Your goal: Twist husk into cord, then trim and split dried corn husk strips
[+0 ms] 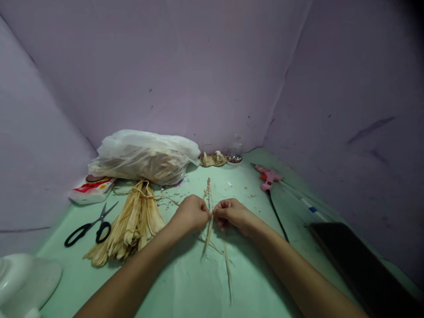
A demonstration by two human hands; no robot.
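Both my hands meet over the middle of the pale green tabletop (pixel 185 282). A thin braid of dried straw-coloured strips (pixel 209 190) runs away from me between them, its loose ends trailing toward me. My left hand (pixel 195 213) is closed, fingertips pinching the braid from the left. My right hand (pixel 232 214) pinches a strip from the right, fingers curled in. The two sets of fingertips almost touch. To the left of my left hand lies a tied bundle of dried flat strips (pixel 132 225).
Black-handled scissors (pixel 96 226) lie left of the bundle. Behind are a plastic bag (pixel 145 154), a small woven piece (pixel 213 159) and a clear jar (pixel 235 154). A pink glue gun (pixel 269 176) with a cord and a dark flat object (pixel 357 269) are on the right.
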